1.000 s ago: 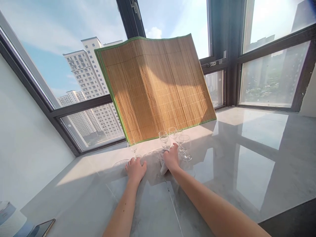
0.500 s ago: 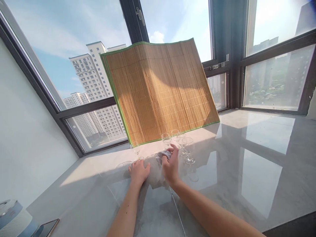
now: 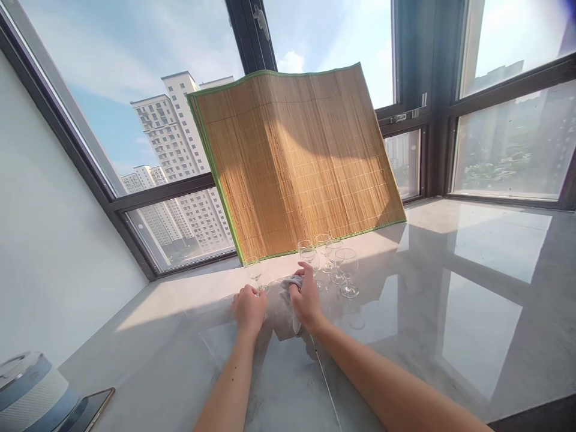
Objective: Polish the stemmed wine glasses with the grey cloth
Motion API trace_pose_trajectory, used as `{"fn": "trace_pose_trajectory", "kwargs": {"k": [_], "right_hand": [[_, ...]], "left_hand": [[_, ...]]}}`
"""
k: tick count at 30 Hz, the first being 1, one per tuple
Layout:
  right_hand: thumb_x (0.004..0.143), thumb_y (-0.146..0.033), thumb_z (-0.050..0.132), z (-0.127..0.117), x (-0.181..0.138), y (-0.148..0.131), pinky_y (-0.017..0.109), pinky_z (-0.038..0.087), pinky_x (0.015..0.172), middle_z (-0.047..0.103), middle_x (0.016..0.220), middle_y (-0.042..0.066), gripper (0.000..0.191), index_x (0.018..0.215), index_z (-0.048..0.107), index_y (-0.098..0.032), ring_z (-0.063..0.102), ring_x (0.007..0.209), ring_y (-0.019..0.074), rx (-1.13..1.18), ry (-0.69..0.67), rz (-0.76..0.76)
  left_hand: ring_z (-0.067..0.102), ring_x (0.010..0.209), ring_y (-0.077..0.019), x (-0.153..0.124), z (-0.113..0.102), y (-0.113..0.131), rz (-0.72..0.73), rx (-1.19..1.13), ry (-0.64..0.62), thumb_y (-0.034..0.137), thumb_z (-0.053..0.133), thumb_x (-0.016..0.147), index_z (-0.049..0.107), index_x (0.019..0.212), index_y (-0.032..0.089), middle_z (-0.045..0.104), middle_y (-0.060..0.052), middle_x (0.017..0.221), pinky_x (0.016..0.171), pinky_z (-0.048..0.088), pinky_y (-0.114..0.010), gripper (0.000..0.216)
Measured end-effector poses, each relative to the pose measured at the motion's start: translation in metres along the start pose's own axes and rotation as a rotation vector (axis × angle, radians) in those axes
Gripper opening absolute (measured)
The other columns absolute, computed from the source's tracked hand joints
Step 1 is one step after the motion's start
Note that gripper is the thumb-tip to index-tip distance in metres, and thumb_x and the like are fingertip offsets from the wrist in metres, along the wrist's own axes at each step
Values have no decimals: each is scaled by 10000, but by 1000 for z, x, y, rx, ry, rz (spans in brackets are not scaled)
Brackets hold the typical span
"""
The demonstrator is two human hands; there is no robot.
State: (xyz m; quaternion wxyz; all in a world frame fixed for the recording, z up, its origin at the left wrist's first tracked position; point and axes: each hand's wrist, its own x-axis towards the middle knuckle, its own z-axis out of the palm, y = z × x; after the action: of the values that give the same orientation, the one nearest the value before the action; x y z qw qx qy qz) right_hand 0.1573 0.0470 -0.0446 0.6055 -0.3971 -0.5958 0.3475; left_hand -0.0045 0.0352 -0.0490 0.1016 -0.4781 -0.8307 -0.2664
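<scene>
My left hand rests on the glossy grey counter with its fingers curled round the foot of a small wine glass. My right hand is closed on a crumpled grey cloth and presses it onto the counter between the small glass and a cluster of several clear wine glasses. The nearest glass of the cluster stands just beyond my right fingers. All the glasses are upright.
A bamboo mat with green edging leans against the window behind the glasses. A phone and a white and blue appliance sit at the counter's near left corner. A white wall runs along the left.
My left hand went from lying flat to curling at the small glass's foot. My right hand drew the cloth back and bunched it up. The view shifted slightly.
</scene>
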Motion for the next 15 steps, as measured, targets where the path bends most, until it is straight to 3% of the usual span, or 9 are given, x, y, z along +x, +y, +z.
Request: {"fn": "trace_pose_trajectory", "kwargs": {"k": [5,10,12,15], "right_hand": [[764,-142,413,2,3,9,279,450,739,577,1032,28,555,1307,355,-238,573,843,169,-54,-24,34],[728,-85,425,0,5,12,284,447,774,599,1078,50,614,1324,385,-227,587,903,186,-129,-91,60],[716,-56,430,-1,5,12,289,436,793,619,1079,55,618,1310,421,-226,590,914,193,-202,-143,35],[716,-37,447,-2,4,12,299,418,802,646,1059,70,613,1302,461,-218,595,942,214,-344,-240,9]], "left_hand": [[621,1087,-225,8,14,-5,-79,-322,-15,342,543,851,440,1111,244,652,-77,1194,890,456,-336,296],[593,1181,-176,11,22,-7,-81,-509,-87,311,561,856,229,1369,238,633,-93,1257,931,468,-302,615],[591,1183,-170,13,25,-9,-53,-512,-89,315,560,856,231,1399,237,641,-86,1234,940,469,-298,640],[615,1120,-179,15,29,-12,-9,-500,-78,329,549,851,381,1347,220,675,-62,1120,933,471,-304,535]]}}
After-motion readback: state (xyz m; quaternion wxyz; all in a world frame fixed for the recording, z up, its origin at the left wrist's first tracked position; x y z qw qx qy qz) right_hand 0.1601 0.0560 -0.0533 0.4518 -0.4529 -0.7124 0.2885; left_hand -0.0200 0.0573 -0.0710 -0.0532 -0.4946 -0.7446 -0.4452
